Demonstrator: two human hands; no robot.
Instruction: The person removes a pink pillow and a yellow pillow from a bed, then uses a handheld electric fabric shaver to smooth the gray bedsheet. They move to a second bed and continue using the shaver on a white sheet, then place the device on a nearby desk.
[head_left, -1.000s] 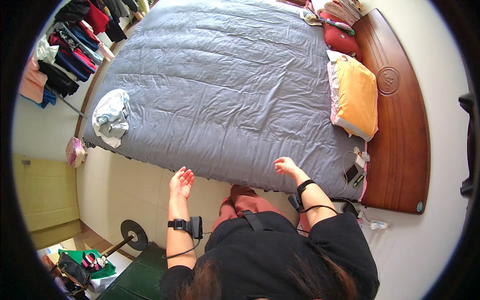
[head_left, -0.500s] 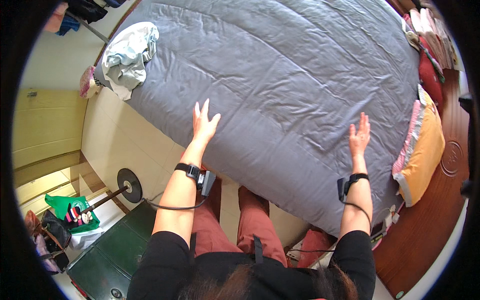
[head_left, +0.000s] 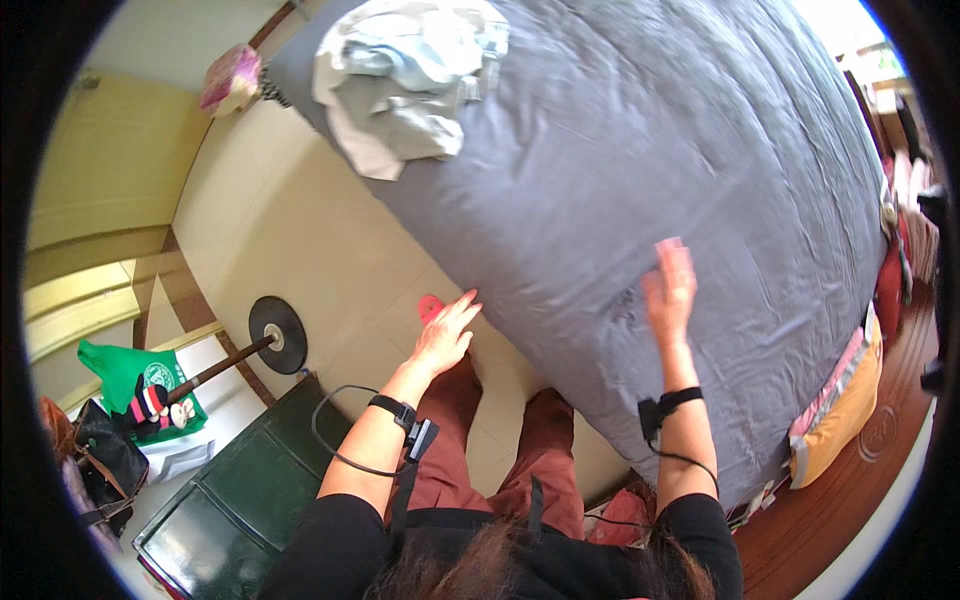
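The long near edge of the bed (head_left: pixel 620 180) runs slantwise past the person, and a strip of pale tiled floor (head_left: pixel 285 215) lies open along it, narrowing toward the person's legs. On the other side, a dark green chest (head_left: pixel 240 490) and a round black weight plate (head_left: pixel 278 335) on a bar bound that strip. The grey cover spreads wide and bare around the right hand (head_left: pixel 672 292), with plenty of room on every side; the left hand (head_left: pixel 445 335) is at the bed's edge, fingertips by the rim.

I count two hands, well apart, both empty with fingers stretched out, and two black wristbands (head_left: pixel 395 408), one on each arm. There is one heap of pale cloth (head_left: pixel 410 90), lying near the bed's corner with a tip at the edge, one orange pillow (head_left: pixel 845 410) by the brown headboard (head_left: pixel 830 520), one green bag (head_left: pixel 110 370) and one small doll (head_left: pixel 155 405).

The right hand is blurred, and I can't tell whether either hand touches the cover. A red thing (head_left: pixel 430 308) on the floor is partly covered by the left hand. The bed's far side is cut off at the top, and the pillow is partly hidden by the bed's bulge.
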